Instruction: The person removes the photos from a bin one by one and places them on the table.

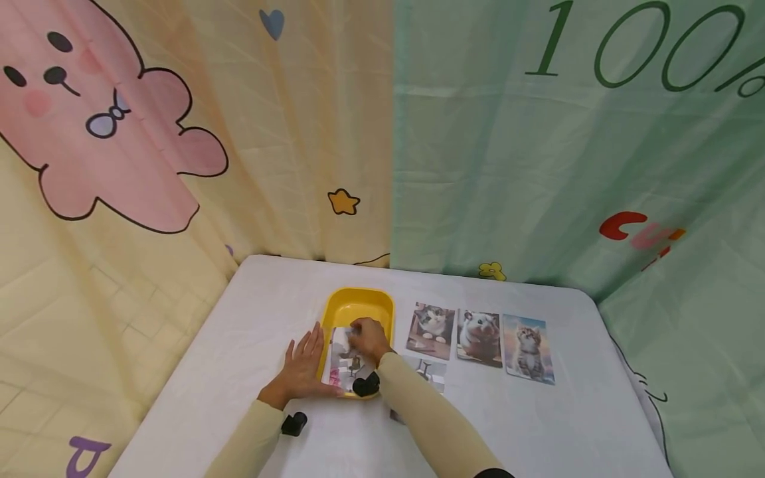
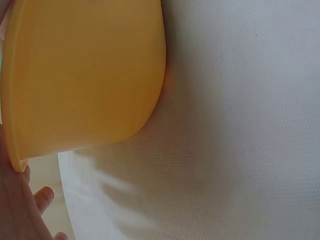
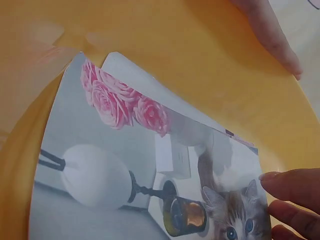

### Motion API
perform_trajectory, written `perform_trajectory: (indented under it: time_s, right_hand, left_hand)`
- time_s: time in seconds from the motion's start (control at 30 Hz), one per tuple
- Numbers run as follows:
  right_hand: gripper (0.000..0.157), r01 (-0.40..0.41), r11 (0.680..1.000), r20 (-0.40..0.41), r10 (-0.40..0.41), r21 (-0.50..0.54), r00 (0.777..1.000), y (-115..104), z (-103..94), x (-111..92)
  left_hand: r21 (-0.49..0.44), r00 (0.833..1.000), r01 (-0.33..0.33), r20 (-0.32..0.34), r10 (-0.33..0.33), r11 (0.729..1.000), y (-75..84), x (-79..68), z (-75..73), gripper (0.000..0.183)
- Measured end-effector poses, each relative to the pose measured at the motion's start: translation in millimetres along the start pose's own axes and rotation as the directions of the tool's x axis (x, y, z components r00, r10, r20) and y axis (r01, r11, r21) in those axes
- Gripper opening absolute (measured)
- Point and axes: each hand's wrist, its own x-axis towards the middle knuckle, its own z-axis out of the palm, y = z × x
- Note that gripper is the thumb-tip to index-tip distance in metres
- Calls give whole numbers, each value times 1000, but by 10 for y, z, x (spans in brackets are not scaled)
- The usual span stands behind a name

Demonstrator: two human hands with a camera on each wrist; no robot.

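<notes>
A yellow tray [image 1: 360,292] stands on the white table. My left hand [image 1: 301,368] rests along its left rim, fingers spread and thumb at the near edge. Reaching into the tray, my right hand [image 1: 370,340] pinches the edge of a picture card [image 3: 100,175]. The card shows a kitten, pink roses and a glass lamp, and it tilts inside the tray. Behind it in the right wrist view, the pale edge of another card [image 3: 132,72] shows. In the left wrist view, the tray's outer wall [image 2: 90,75] stands beside the left hand.
Right of the tray lie a cat card [image 1: 431,332], a hamster card [image 1: 479,338] and a kitten card [image 1: 528,348] in a row. Nearer, the right sleeve partly covers another card [image 1: 435,375] and a card's corner [image 1: 396,417]. Patterned curtains [image 1: 311,133] hang behind the table.
</notes>
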Motion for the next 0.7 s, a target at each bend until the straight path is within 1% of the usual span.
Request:
perform_trajectory:
  time_s: [0.17,0.3,0.37,0.43,0.57,0.63,0.7]
  right_hand:
    - [31,5,1000,-23,-5,-24,1000,-9,-17,-5]
    - [29,11,1000,-53,-10,15,999,-27,-33,-14]
    - [28,48,998,-57,-46,37,997,-26,-48,-17]
    - [28,102,992,-52,-98,68,994,-28,-72,-22]
    - [29,236,969,-54,-233,73,971,-36,-143,-14]
    - [27,266,962,-63,-262,65,963,-46,-176,-16]
    - [22,274,961,-75,-270,46,960,-51,-204,-14]
  left_hand:
    - [10,1000,-3,11,3,1000,-2,2,0,141]
    - [16,1000,-5,2,4,1000,-8,11,8,141]
    - [23,1000,-8,2,8,1000,-14,16,14,141]
    - [29,1000,-10,9,10,1000,-19,15,18,141]
    - [15,1000,-6,19,6,1000,-23,10,17,141]
    - [2,1000,-1,17,1,1000,-20,9,13,140]
    - [-5,1000,3,15,-3,1000,-15,12,9,140]
